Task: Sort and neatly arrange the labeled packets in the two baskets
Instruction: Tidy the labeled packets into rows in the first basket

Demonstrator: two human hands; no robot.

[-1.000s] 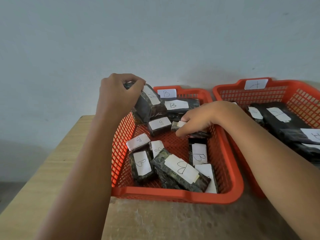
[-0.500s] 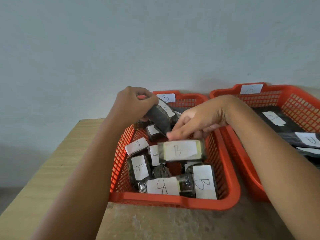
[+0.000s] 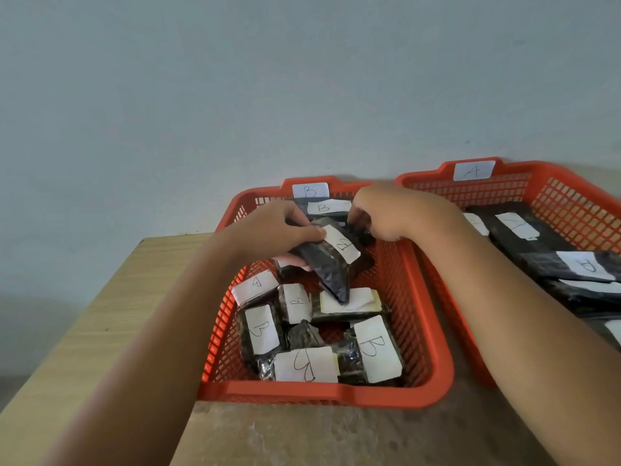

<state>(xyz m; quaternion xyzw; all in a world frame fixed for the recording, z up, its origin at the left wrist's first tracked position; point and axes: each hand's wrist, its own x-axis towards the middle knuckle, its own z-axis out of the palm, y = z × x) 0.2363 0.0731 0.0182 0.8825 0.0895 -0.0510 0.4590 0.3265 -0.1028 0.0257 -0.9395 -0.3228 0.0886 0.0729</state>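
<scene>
1. Packets labeled B fill the B basket (image 3: 322, 395), the left of 2 orange baskets on the table (image 3: 100, 314); the A basket (image 3: 571, 196) sits just beside it, holding long dark A packets (image 3: 568, 264).
2. Left hand (image 3: 268, 230): fingers curled round a dark held packet (image 3: 331, 260), thumb pressing its white B label. Packet is tilted, lower tip touching a flat packet (image 3: 349, 302) near the basket's middle.
3. Right hand (image 3: 393, 213): fingers curled down at the far end of the B basket, by the upper end of the held packet. Whether they pinch that packet or another one behind it, I cannot tell.
4. Change since 0.5 s ago: the B packet that the right hand carried above the basket's middle now lies flat there, and that hand has gone back to the far end. The left hand's packet has come down from the far-left corner toward the middle.
5. Meaning: 1 more packet is laid label-up in the row; judged mid-arrangement. Near-side packets (image 3: 304, 364) lie label-up but at mixed angles, so tidying remains.
6. Next, probably: lay the held packet flat beside the one just placed. Risk: its tip may drag that packet askew.
</scene>
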